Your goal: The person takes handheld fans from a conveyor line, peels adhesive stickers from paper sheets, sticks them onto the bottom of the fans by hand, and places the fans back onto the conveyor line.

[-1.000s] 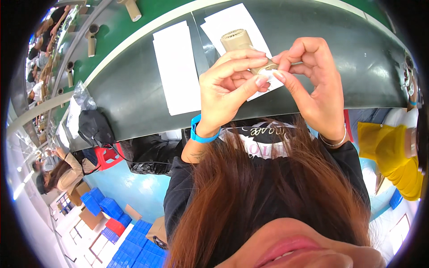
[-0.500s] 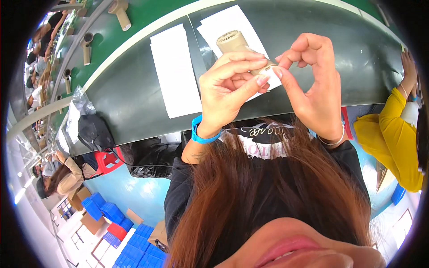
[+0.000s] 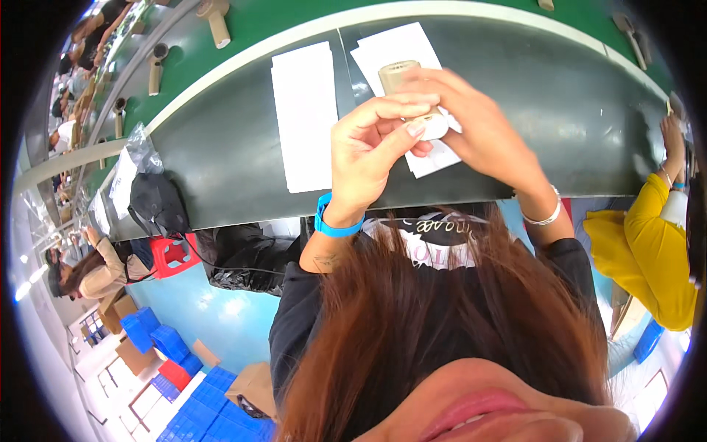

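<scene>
A beige hair-dryer-shaped device [image 3: 398,72] with a round grilled head is held above the table, its handle end toward me. My left hand [image 3: 372,136] is closed round the handle, thumb and fingers pinching near its end. A white rounded surface [image 3: 434,127] shows at that end; I cannot tell whether it is a separate piece. My right hand [image 3: 479,121], slightly blurred, lies round the far right side of the device, its fingers bent over the body and its thumb hidden. Under the device lies a stack of white sheets [image 3: 434,158].
Another white paper stack [image 3: 303,118] lies left on the dark table [image 3: 228,162]. Similar beige devices [image 3: 216,26] rest on the green belt [image 3: 258,29] beyond. A black bag [image 3: 157,202] sits at the left edge. A co-worker's yellow sleeve [image 3: 655,243] is at the right.
My right hand has left its pinch at the handle end and moved over the device's body. My left hand keeps its grip. The view has shifted slightly.
</scene>
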Demonstrator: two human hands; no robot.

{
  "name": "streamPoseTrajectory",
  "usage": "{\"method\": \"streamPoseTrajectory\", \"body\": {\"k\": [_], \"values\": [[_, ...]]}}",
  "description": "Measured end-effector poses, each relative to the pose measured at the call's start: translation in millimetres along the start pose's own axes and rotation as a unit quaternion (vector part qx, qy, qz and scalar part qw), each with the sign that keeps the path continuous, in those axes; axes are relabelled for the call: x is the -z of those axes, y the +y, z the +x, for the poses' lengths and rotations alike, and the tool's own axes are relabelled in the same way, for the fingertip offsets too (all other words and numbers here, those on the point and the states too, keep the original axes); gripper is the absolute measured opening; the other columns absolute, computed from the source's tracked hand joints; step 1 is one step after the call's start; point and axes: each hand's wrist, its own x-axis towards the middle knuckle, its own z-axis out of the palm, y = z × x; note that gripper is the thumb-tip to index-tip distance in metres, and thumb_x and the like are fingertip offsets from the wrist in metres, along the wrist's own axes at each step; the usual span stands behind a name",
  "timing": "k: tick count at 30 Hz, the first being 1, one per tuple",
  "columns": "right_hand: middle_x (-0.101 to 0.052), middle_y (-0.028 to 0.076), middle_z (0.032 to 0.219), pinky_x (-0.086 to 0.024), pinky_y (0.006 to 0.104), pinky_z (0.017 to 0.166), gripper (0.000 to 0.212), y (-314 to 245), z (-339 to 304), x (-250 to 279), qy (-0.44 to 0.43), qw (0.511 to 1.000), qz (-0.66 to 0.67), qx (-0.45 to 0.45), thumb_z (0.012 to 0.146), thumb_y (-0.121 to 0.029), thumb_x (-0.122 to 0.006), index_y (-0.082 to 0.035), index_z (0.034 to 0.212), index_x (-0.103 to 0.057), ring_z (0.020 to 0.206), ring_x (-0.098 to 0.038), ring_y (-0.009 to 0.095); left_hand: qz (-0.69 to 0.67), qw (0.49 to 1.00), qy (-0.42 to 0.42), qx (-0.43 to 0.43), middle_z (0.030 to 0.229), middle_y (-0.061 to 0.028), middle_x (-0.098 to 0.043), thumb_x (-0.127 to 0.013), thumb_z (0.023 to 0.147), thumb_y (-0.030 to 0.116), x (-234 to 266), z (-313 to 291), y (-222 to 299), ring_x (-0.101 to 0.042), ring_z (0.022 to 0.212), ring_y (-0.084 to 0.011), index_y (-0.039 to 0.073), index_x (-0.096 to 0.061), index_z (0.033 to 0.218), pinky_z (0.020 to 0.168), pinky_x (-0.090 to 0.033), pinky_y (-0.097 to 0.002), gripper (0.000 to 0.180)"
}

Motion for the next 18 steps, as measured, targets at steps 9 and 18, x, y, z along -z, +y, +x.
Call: {"method": "streamPoseTrajectory", "body": {"k": [9, 18], "values": [[-0.060, 0.010, 0.108, -0.045, 0.0378, 0.073, 0.040, -3, 45, -4, -0.234, 0.959, -0.161, -0.010, 0.077, -0.003, -0.056, -0.009, 0.117, -0.053, 0.083, -0.057, 0.031, 0.024, 0.998, 0.047, 0.041, 0.098, -0.0074, -0.063, -0.074, 0.073, -0.002, 27, 5, 12, -0.057, 0.060, -0.0047, 0.003, -0.057, 0.083, 0.047, -0.043, -0.0156, 0.020], [-0.054, 0.010, 0.112, -0.046, 0.0393, 0.076, 0.036, 117, 191, -32, -0.011, 0.899, -0.373, 0.229, 0.080, -0.004, -0.051, -0.010, 0.115, -0.051, 0.089, -0.059, 0.031, 0.054, 0.971, 0.162, -0.166, 0.118, -0.0154, -0.055, -0.060, 0.079, -0.007, 58, 48, 32, -0.059, 0.076, -0.0132, 0.000, -0.054, 0.101, 0.065, -0.050, -0.0259, 0.023]]}}
